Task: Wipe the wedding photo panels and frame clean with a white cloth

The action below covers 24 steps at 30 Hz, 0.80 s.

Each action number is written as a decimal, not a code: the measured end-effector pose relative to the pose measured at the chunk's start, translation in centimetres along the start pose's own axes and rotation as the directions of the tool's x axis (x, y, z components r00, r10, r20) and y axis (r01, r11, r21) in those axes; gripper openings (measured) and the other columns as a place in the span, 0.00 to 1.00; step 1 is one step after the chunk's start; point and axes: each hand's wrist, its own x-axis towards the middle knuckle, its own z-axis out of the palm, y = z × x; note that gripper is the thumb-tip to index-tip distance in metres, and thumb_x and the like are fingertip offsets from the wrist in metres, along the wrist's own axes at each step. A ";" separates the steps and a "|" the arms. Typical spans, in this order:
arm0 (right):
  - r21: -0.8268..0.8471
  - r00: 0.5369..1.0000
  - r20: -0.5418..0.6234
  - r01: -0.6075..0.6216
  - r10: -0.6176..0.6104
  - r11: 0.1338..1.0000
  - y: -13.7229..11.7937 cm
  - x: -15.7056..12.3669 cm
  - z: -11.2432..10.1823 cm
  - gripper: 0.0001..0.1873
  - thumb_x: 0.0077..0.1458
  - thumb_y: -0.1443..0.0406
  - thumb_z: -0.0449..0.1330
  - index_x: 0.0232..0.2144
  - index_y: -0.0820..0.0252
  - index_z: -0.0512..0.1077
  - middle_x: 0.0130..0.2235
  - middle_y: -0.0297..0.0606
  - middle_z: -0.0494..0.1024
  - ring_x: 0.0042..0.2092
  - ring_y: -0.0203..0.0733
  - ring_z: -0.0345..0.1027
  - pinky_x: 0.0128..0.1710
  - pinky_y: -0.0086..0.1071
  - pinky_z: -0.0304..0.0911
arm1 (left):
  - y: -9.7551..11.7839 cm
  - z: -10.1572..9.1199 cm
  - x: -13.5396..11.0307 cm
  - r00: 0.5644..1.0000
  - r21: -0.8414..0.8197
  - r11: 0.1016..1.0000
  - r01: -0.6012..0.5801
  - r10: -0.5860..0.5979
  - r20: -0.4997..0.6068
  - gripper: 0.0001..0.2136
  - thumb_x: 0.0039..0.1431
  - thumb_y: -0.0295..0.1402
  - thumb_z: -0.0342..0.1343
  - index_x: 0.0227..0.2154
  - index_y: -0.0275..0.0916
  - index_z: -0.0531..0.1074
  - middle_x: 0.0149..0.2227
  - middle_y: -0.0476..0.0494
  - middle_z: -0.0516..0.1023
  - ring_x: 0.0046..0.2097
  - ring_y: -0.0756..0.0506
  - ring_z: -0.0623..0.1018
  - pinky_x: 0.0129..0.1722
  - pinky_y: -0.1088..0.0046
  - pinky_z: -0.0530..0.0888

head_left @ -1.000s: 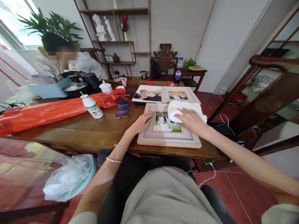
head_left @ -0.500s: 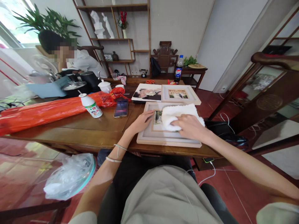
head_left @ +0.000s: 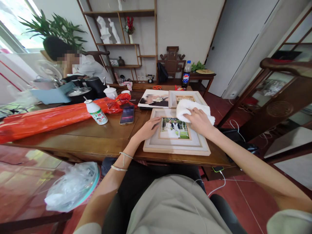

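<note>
A light wooden picture frame (head_left: pixel 156 148) lies flat at the table's near edge, with a small photo (head_left: pixel 174 128) of two people in its middle. My left hand (head_left: pixel 149 128) rests on the frame's left side, fingers stretched out and holding nothing. In my right hand (head_left: pixel 200 122) is a bunched white towel (head_left: pixel 186 109), over the frame's upper right corner. The towel partly covers a second picture frame (head_left: pixel 198 96) lying behind. Left of that one lies a photo panel (head_left: pixel 154 98).
On the wooden table (head_left: pixel 117 138) are a phone (head_left: pixel 127 114), a white bottle (head_left: pixel 96 112), a long red plastic-wrapped bundle (head_left: pixel 56 117), a lidded white cup (head_left: pixel 110 92) and a cola bottle (head_left: pixel 186 74). A person (head_left: pixel 90 66) sits at the far left. A carved chair (head_left: pixel 278 104) stands right.
My right hand has moved the towel up and away from me, uncovering the small photo. My left hand stays on the frame's left side.
</note>
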 end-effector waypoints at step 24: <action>0.115 0.999 -0.033 0.020 -0.016 0.993 -0.9 -1.2 0.9 0.29 0.43 0.74 0.54 0.51 0.62 0.66 0.54 0.52 0.65 0.56 0.52 0.55 0.54 0.44 0.47 | 0.0 0.1 0.0 1.000 0.028 0.999 -0.017 0.017 -0.008 0.18 0.60 0.30 0.43 0.52 0.33 0.66 0.57 0.38 0.65 0.59 0.43 0.63 0.60 0.62 0.59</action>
